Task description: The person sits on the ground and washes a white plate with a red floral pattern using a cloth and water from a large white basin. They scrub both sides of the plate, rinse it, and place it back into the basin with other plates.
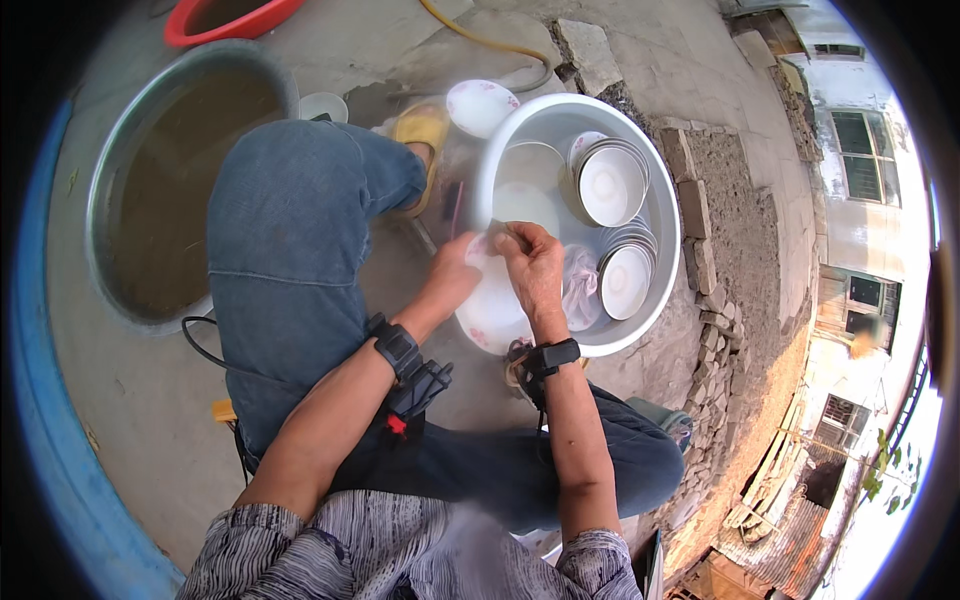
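My left hand (452,276) grips the left edge of a white plate with pink flowers (491,307), tilted over the near-left rim of a white plastic basin (669,277). At the plate's upper part, my right hand (532,262) has its fingers bent and pinched together. Whether they hold the rim or a small scrubber is hidden. Water fills part of the basin. Inside it stand one stack of small bowls or dishes (611,187) and a second stack (626,281). A crumpled pinkish plastic bag or cloth (580,274) lies beside the second stack.
A large metal tub (199,187) of murky water stands left of my knee. Behind it is a red basin (232,22). Another flowered plate (480,109) lies beside the white basin. A yellow hose (495,43) crosses the concrete. Bricks (696,210) line the right side.
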Action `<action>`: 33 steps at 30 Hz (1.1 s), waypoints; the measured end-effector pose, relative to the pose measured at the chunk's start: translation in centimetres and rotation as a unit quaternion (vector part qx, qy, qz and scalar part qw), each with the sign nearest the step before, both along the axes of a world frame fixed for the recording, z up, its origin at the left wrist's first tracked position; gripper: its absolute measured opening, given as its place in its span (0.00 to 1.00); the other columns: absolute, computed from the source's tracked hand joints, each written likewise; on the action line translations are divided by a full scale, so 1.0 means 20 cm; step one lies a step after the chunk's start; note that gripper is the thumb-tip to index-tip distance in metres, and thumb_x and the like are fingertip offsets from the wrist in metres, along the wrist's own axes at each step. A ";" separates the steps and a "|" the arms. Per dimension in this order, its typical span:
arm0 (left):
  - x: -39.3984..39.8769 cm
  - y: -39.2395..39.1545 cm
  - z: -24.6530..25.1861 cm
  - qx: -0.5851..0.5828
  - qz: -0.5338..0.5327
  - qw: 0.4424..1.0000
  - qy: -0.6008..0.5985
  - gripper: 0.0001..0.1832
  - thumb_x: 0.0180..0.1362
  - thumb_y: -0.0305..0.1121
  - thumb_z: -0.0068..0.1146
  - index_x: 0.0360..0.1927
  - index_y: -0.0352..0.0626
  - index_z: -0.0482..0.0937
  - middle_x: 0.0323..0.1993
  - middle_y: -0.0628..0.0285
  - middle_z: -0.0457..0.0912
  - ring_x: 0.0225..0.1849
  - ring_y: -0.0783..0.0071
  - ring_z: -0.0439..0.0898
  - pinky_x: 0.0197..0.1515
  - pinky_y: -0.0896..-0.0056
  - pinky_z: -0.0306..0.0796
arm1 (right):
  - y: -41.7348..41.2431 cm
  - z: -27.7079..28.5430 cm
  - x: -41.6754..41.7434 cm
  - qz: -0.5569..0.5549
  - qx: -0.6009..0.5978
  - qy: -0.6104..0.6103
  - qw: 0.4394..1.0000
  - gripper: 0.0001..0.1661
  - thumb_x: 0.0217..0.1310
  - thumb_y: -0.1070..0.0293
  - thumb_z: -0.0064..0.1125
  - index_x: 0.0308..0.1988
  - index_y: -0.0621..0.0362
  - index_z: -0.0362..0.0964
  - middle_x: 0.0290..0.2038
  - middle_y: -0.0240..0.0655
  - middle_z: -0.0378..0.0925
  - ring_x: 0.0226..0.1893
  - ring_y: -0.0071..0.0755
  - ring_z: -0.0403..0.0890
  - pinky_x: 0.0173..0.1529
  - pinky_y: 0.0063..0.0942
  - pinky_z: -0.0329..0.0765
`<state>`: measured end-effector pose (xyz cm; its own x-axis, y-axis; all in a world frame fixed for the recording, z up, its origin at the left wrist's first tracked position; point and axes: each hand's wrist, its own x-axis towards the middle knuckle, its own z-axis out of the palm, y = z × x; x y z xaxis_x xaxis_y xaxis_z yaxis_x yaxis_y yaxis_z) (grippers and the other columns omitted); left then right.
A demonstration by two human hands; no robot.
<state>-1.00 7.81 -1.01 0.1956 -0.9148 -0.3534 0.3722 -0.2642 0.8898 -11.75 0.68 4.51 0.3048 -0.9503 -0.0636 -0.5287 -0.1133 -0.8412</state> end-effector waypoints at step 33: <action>0.01 -0.08 0.01 -0.014 -0.025 0.999 0.036 0.29 0.42 0.11 0.41 0.51 0.36 0.76 0.36 0.60 0.83 0.38 0.72 0.81 0.40 0.71 0.75 | -0.07 -0.02 -0.13 0.004 -0.093 0.103 0.990 0.09 0.50 0.74 0.61 0.35 0.64 0.81 0.28 0.48 0.81 0.28 0.48 0.83 0.36 0.36 0.78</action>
<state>-0.87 6.30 -0.73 0.1241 -0.9322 -0.3399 0.4219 -0.2605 0.8684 -14.31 -0.74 4.16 0.3116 -0.9489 0.0501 -0.6855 -0.2610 -0.6797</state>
